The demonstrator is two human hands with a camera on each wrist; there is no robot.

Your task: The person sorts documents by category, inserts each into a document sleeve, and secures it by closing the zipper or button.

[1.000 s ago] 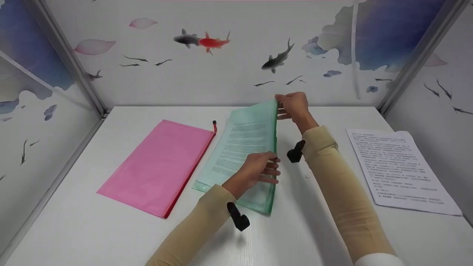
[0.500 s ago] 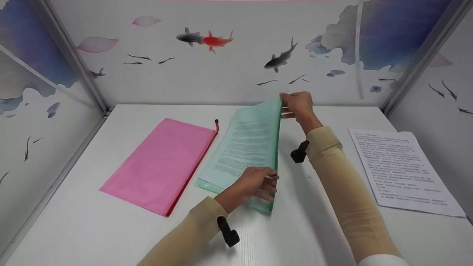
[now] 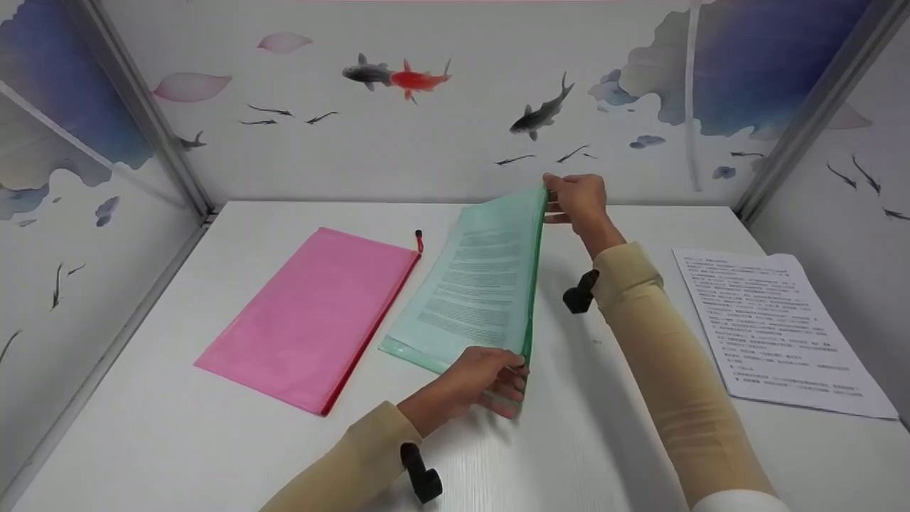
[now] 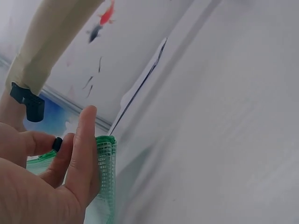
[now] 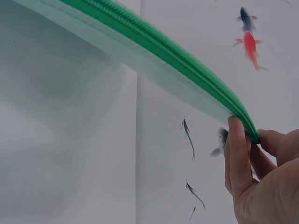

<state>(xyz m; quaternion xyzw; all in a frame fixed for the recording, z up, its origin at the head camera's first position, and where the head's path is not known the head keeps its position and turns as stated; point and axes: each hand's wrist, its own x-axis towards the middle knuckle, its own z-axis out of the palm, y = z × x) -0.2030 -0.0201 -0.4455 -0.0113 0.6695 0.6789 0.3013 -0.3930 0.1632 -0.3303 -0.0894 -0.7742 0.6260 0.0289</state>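
A green mesh zip folder (image 3: 483,277) with printed sheets inside stands partly lifted, its zipper edge facing right in the head view. My left hand (image 3: 466,380) is at the near end of that edge. In the left wrist view, its thumb and index finger pinch a small black zipper pull (image 4: 57,144), while the other fingers lie against the mesh. At the far top corner, my right hand (image 3: 579,203) pinches the end of the green zipper (image 5: 163,51). The zipper looks closed along the stretch seen in the right wrist view.
A pink zip folder (image 3: 313,320) with a red zipper edge lies flat on the white table (image 3: 569,455) to the left. Printed paper sheets (image 3: 782,334) lie to the right. The back wall (image 3: 426,156) rises just behind the right hand.
My left hand has slid along the zipper edge toward the near end of the green folder. The right hand stays at the far corner, nearly still.
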